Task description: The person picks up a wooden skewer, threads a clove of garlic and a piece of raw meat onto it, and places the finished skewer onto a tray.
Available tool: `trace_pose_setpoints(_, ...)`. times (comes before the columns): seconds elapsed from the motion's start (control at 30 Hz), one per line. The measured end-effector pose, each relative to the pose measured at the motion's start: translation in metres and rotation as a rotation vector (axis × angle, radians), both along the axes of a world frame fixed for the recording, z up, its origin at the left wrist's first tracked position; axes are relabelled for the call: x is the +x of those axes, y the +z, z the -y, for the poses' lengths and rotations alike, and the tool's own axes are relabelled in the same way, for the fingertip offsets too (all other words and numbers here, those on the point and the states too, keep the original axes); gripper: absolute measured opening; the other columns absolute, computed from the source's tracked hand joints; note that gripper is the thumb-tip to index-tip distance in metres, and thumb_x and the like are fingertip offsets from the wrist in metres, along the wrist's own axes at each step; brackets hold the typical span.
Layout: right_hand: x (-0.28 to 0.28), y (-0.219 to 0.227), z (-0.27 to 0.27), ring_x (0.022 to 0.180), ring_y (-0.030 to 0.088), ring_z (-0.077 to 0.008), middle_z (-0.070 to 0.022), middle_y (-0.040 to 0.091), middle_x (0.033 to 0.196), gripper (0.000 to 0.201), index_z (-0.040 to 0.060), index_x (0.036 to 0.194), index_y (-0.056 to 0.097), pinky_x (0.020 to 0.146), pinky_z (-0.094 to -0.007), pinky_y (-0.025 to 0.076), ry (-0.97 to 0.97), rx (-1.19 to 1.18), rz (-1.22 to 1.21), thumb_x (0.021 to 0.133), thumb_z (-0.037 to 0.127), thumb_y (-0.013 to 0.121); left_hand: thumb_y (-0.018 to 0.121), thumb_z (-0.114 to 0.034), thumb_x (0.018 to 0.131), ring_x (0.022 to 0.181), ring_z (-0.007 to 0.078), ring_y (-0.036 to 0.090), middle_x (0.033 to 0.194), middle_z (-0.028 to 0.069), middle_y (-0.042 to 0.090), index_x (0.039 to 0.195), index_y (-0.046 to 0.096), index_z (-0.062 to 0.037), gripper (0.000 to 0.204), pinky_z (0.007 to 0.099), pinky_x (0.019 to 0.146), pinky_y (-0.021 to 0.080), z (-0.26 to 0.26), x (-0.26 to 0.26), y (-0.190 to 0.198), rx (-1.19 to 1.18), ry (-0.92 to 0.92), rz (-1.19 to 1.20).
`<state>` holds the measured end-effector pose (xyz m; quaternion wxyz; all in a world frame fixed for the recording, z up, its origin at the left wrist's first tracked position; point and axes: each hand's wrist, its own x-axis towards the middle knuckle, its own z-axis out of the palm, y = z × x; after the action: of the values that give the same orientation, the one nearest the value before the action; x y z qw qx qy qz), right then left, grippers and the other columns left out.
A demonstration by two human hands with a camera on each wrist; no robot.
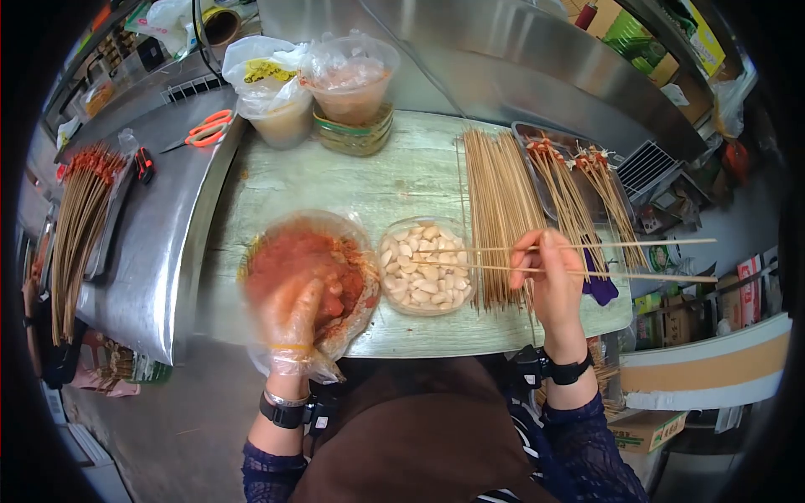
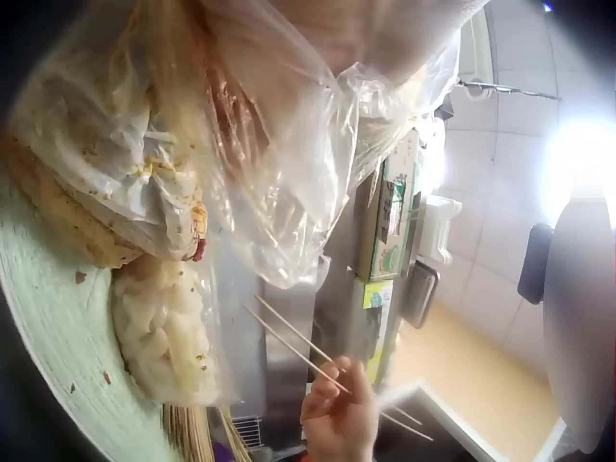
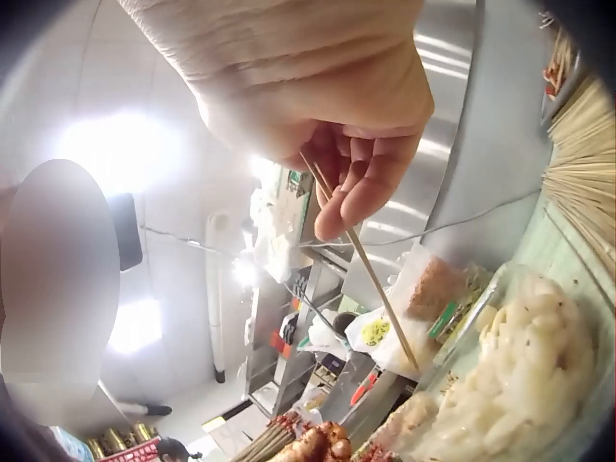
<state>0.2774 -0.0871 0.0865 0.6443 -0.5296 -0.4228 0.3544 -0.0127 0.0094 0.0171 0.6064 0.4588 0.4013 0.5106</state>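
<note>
My left hand (image 1: 295, 312), in a clear plastic glove with a yellow band at the wrist, is down in a plastic-lined bowl (image 1: 366, 239) of red-seasoned meat (image 1: 289, 251). Its fingertips are blurred and partly hidden, so I cannot tell whether they grip a piece. My right hand (image 1: 549, 272), bare, pinches two thin wooden skewers (image 1: 637, 244) spread apart. Their left ends reach over a clear tub (image 1: 387, 295) of pale, clove-shaped pieces (image 1: 426, 268). In the right wrist view the skewers (image 3: 371, 269) run out between thumb and curled fingers.
Bare skewers (image 1: 499, 210) lie in a row right of the tub. Beyond them a metal tray (image 1: 524, 130) bears loaded skewers (image 1: 562, 184). More loaded skewers (image 1: 84, 201) lie at far left, near orange scissors (image 1: 210, 130). Lidded tubs (image 1: 352, 84) stand at the back.
</note>
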Motion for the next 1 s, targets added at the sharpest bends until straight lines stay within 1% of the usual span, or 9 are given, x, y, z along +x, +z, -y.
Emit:
trace_pose_setpoints(0.07,-0.006,-0.001,0.007,0.061,0.059,-0.011,-0.0072,0.059,0.075,0.035,-0.002,0.094,0.057,0.056,-0.0207,0.047,0.01,-0.075,0.13,0.099,0.028,0.04,0.059,-0.006,0.089,0.071,0.0147,0.062,0.087,0.0115,0.065,0.105,0.059,0.0058,0.02,0.0238,0.059,0.052,-0.001,0.0,-0.007,0.016,0.02,0.012)
trace_pose_setpoints(0.23,-0.025,-0.007,0.001,0.067,0.061,-0.0123,-0.0076,0.059,0.08,0.029,-0.0042,0.096,0.06,0.063,-0.022,0.048,0.104,-0.055,0.147,0.098,0.02,0.044,0.058,-0.005,0.089,0.07,0.0138,0.062,0.088,0.0116,0.065,0.103,0.059,0.0053,0.017,0.0233,0.06,0.051,0.0,0.0,-0.008,-0.054,0.091,0.066)
trace_pose_setpoints(0.33,-0.035,-0.007,-0.012,0.067,0.061,-0.0123,-0.0081,0.059,0.08,0.027,-0.0047,0.092,0.06,0.062,-0.023,0.047,0.138,-0.011,0.392,0.098,0.017,0.045,0.061,-0.003,0.086,0.075,0.0109,0.06,0.087,0.0062,0.065,0.098,0.062,0.0037,0.013,0.0223,0.066,0.05,0.009,0.014,0.016,0.024,0.104,0.02)
trace_pose_setpoints(0.47,-0.039,-0.013,-0.024,0.063,0.06,-0.0132,-0.009,0.058,0.077,0.023,-0.0054,0.088,0.06,0.061,-0.0248,0.046,0.18,-0.019,0.506,0.095,0.013,0.047,0.061,-0.003,0.087,0.076,0.0114,0.061,0.088,0.0073,0.066,0.1,0.062,0.0046,0.015,0.0221,0.068,0.05,0.008,0.007,0.008,0.129,0.004,-0.104)
trace_pose_setpoints(0.77,-0.023,-0.021,-0.017,0.062,0.062,-0.0145,-0.0087,0.061,0.077,0.033,-0.0023,0.091,0.059,0.059,-0.0244,0.051,-0.014,-0.019,0.093,0.099,0.024,0.042,0.058,-0.006,0.089,0.082,0.0146,0.062,0.098,0.012,0.065,0.105,0.059,0.0064,0.02,0.024,0.07,0.051,0.005,0.003,0.003,0.066,-0.012,-0.029)
trace_pose_setpoints(0.83,-0.011,-0.025,-0.015,0.062,0.062,-0.0149,-0.0099,0.062,0.077,0.034,-0.002,0.092,0.058,0.058,-0.0249,0.051,-0.022,0.004,-0.112,0.099,0.026,0.041,0.056,-0.01,0.091,0.084,0.0174,0.063,0.101,0.0149,0.064,0.11,0.056,0.0063,0.025,0.0262,0.07,0.052,0.005,0.002,0.001,0.097,-0.017,-0.014)
trace_pose_setpoints(0.93,-0.008,-0.03,-0.014,0.06,0.061,-0.0166,-0.0113,0.062,0.077,0.033,-0.0016,0.092,0.058,0.056,-0.0258,0.051,0.018,0.016,-0.391,0.099,0.026,0.041,0.053,-0.019,0.094,0.086,0.0233,0.064,0.105,0.0193,0.062,0.117,0.051,0.0056,0.034,0.0305,0.07,0.055,0.004,0.004,0.005,-0.214,-0.216,0.339)
trace_pose_setpoints(0.97,-0.01,-0.032,-0.014,0.06,0.061,-0.0169,-0.0114,0.062,0.076,0.032,-0.0017,0.092,0.058,0.055,-0.0259,0.051,0.06,0.008,-0.475,0.099,0.025,0.041,0.049,-0.03,0.095,0.086,0.0277,0.065,0.106,0.0223,0.061,0.121,0.047,0.0049,0.043,0.0331,0.07,0.056,0.005,0.007,0.011,-0.25,-0.26,0.292)
trace_pose_setpoints(1.0,-0.013,-0.035,-0.015,0.06,0.061,-0.0172,-0.0115,0.062,0.076,0.032,-0.0018,0.092,0.058,0.055,-0.0261,0.051,0.104,-0.001,-0.56,0.098,0.025,0.041,0.047,-0.031,0.096,0.087,0.0275,0.065,0.107,0.0221,0.061,0.121,0.047,0.0044,0.043,0.0334,0.07,0.056,0.006,0.01,0.011,-0.298,-0.318,0.359)
